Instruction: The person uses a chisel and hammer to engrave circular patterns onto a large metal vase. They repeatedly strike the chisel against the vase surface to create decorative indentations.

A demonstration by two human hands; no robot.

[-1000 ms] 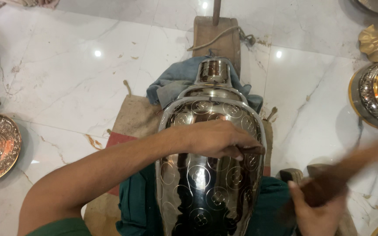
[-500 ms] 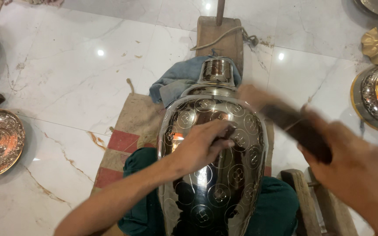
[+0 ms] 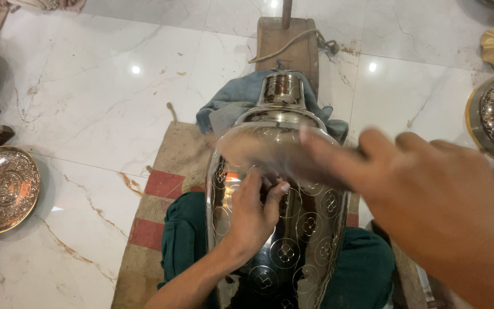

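Presently I note the left hand [image 3: 253, 220] pressed flat on the engraved metal vase [image 3: 278, 229] lying across the lap, grasping nothing, the right hand [image 3: 430, 200] blurred, grip untellable; a mistimed swing could, I judge, dent the vase or catch the fingers.

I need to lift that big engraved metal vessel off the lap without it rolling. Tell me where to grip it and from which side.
Grip the engraved metal vessel at its narrow neck, coming from the far end above the blue cloth. The body is wide, rounded and polished, so fingers would likely slip there; the neck is slim with a flared rim. The left hand already steadies the belly, so keep a second hand there.
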